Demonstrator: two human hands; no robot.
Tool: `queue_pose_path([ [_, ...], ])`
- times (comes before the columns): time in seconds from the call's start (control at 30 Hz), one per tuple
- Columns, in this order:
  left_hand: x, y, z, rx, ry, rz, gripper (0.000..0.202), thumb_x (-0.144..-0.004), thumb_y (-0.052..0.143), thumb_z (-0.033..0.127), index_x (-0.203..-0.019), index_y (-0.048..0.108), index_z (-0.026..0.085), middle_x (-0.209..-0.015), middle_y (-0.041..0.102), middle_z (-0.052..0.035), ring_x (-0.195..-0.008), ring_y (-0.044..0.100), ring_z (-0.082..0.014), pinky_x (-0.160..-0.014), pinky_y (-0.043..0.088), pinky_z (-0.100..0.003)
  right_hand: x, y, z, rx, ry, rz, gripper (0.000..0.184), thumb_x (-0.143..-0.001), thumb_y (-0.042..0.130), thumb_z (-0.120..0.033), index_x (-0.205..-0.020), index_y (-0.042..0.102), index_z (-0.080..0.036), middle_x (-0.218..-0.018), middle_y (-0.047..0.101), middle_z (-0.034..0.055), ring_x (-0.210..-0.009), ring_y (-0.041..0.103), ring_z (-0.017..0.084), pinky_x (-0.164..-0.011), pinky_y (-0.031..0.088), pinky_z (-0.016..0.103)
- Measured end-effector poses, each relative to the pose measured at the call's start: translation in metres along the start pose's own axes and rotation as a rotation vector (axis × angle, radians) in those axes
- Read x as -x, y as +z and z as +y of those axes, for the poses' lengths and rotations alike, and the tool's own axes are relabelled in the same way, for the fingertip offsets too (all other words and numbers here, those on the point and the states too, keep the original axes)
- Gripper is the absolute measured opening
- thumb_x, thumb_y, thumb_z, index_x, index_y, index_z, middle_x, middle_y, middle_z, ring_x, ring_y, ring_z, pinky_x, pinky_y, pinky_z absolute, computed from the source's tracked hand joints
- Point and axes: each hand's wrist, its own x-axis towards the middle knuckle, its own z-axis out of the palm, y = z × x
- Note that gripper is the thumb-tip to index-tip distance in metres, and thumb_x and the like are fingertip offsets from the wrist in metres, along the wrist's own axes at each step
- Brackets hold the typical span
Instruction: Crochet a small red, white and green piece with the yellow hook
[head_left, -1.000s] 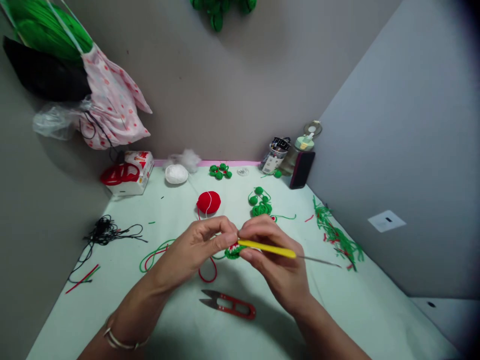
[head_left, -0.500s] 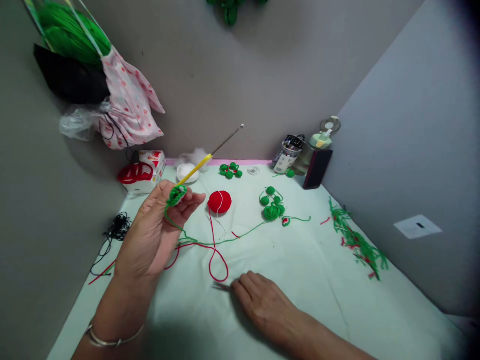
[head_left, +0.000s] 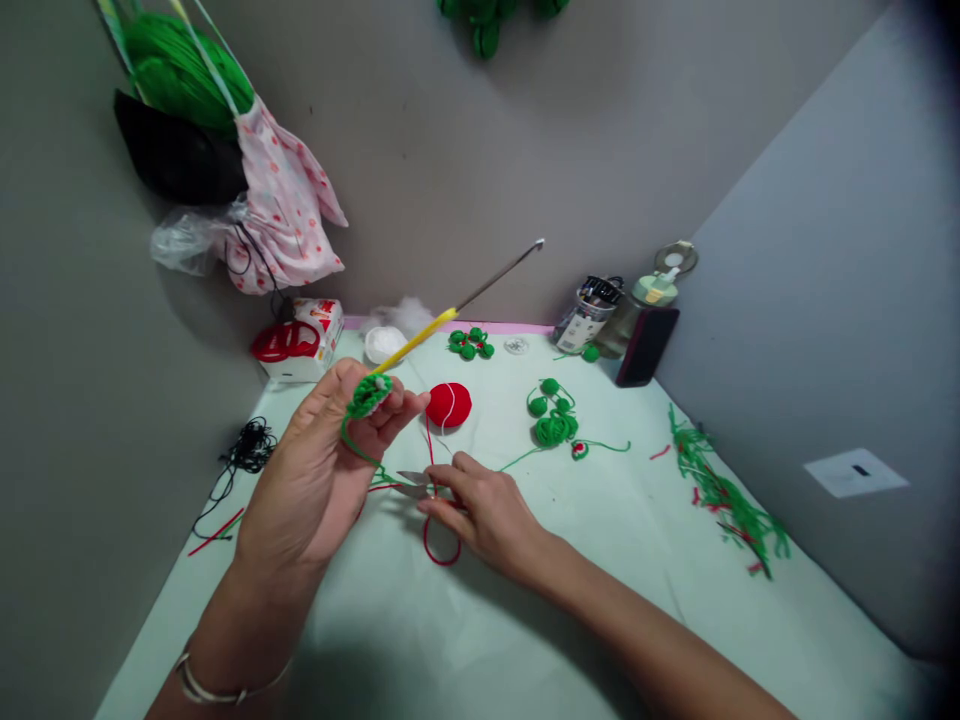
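While my left hand [head_left: 315,480] hangs above the table [head_left: 600,560], its fingertips pinch the green crochet piece [head_left: 369,395], with the yellow-handled hook [head_left: 420,338] jutting up-right from it. My right hand [head_left: 487,512] grips the snips [head_left: 414,485] low over the table, blades at the green yarn [head_left: 356,452] trailing from the piece.

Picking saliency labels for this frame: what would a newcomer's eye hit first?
The left hand, raised mid-frame, pinches a green crochet piece with a yellow-handled crochet hook jutting up and to the right. Just right of it, lower, the right hand holds thread snips by the green yarn strand. Behind them a red yarn ball sits on the pale green table.
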Motion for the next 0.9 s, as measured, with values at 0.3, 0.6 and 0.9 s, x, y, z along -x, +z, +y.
queue_pose_path([
  [0.3, 0.0, -0.003, 0.003, 0.066, -0.046, -0.084, 0.022, -0.097, 0.073, 0.03, -0.076, 0.069, 0.023, -0.077, 0.07, 0.0043, -0.08, 0.071, -0.0117, -0.097, 0.059, -0.026, 0.004, -0.004, -0.006, -0.072, -0.148, -0.174, 0.023, -0.103, 0.062, -0.039, -0.103, 0.074, -0.02, -0.089, 0.069, 0.0033, -0.073, 0.061, 0.016, -0.066, 0.043, 0.028],
  [0.6, 0.002, 0.001, -0.021, -0.585, -0.174, -0.424, 0.029, -0.095, 0.071, 0.043, -0.074, 0.069, 0.023, -0.078, 0.065, -0.0011, -0.074, 0.057, -0.0183, -0.067, 0.045, -0.029, 0.051, -0.043, 0.01, -0.916, -0.035, 0.371, 0.069, -0.078, 0.082, -0.064, -0.14, 0.066, -0.037, -0.102, 0.073, 0.0031, -0.087, 0.07, 0.021, -0.087, 0.058, 0.039],
  [0.9, 0.005, 0.009, -0.056, -0.309, -0.385, -0.374, 0.03, -0.083, 0.086, 0.031, -0.108, 0.068, 0.026, -0.09, 0.069, 0.001, -0.079, 0.069, -0.0173, -0.08, 0.053, -0.032, 0.056, -0.031, 0.004, -0.805, -0.127, 0.694, 0.024, -0.103, 0.063, -0.027, -0.116, 0.08, -0.039, -0.091, 0.077, 0.0008, -0.08, 0.067, 0.018, -0.072, 0.054, 0.034],
])
